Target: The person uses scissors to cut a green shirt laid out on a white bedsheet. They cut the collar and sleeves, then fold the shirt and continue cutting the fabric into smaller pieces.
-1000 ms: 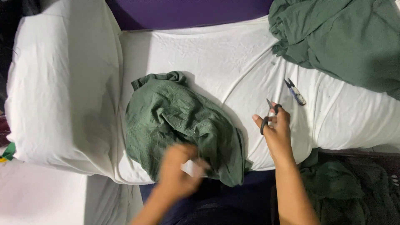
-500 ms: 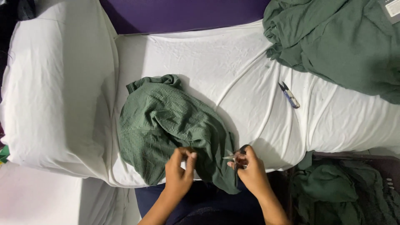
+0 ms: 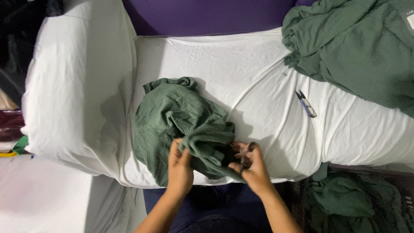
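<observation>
**Two hands on a green garment, scissors held in the right**

Right hand (image 3: 253, 166): fingers closed around a pair of small scissors (image 3: 244, 154), dark handle loop by the knuckles, pale blades pointing left toward the cloth. The thumb side touches the fabric edge.

Left hand (image 3: 180, 163): just beside the right hand, to its left, fingers and thumb pinched together on a fold of the green garment (image 3: 181, 118). The fold runs between the two hands.

Green garment: crumpled, textured knit, heaped directly beyond both hands and spreading away to the left hand's far side; its near edge hangs over the front of the surface.

White sheet (image 3: 258, 64): covers the padded surface under the garment, wrinkled, reaching well beyond the hands and to both sides.

Thread snips (image 3: 306, 103): small, blue-handled, lying on the sheet beyond and to the right of the right hand, well apart from it.

Green fabric pile (image 3: 362, 47): large, same colour, at the far right, beyond the snips.

Second green heap (image 3: 345, 200): lower down, just right of the right forearm, in a dark container whose form cannot be made out.

Purple surface (image 3: 207, 15): farthest from the hands, past the sheet.
</observation>
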